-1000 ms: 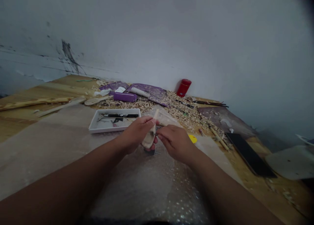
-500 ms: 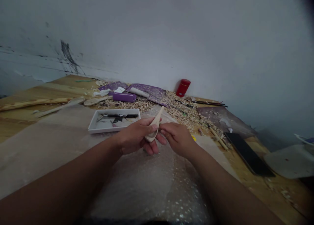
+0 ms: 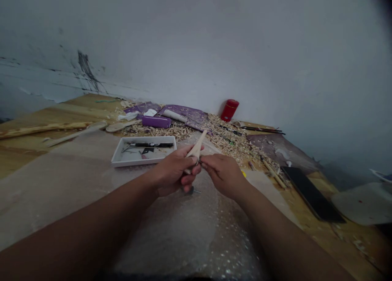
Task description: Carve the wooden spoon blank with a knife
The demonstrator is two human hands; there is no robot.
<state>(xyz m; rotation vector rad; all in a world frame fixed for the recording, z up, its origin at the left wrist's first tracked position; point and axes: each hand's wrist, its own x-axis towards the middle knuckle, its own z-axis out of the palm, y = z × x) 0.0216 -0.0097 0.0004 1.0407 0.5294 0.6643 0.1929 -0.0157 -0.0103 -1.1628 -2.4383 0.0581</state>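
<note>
Wooden spoon (image 3: 197, 147) sits in left hand (image 3: 174, 170), beside right hand (image 3: 225, 174).

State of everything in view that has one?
Left hand: closed around wooden piece
Right hand: pinched, contents unclear
Wooden piece: held, tilted
White tray: uncovered, tools inside
Black slab: flat, face dark
Wood shavings: loose, scattered

Worn on the head, above forearms (image 3: 119, 207) at seven and five o'clock; facing forward and down, near the left hand (image 3: 172, 171) and right hand (image 3: 225, 175), toward the wall (image 3: 183, 48) at twelve o'clock.
</note>
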